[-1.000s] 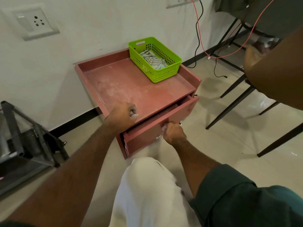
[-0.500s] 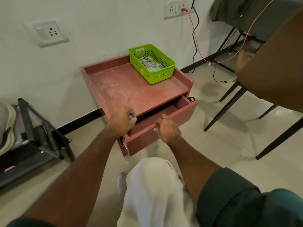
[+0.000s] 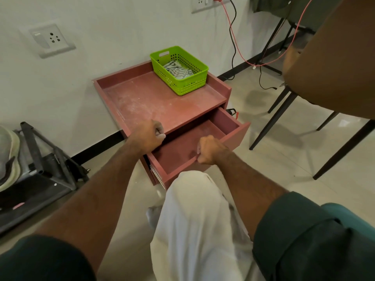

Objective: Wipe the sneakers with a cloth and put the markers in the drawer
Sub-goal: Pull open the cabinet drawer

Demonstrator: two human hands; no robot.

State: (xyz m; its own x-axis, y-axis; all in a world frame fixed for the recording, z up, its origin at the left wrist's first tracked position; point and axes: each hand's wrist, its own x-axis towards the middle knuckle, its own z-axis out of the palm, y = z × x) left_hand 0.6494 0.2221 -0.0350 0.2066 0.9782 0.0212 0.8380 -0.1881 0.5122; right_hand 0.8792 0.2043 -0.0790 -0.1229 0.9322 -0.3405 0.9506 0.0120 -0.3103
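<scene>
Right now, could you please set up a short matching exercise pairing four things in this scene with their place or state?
Things:
1. drawer
2. green basket
3. left hand
4. right hand

Place or state:
A. curled over the drawer's front edge
B. pulled open, nothing visible inside
C. fist at the cabinet top's front edge, something whitish in it
D. on the cabinet top's far right corner, striped cloth inside

Pairs: 1-B, 2-D, 3-C, 4-A
</scene>
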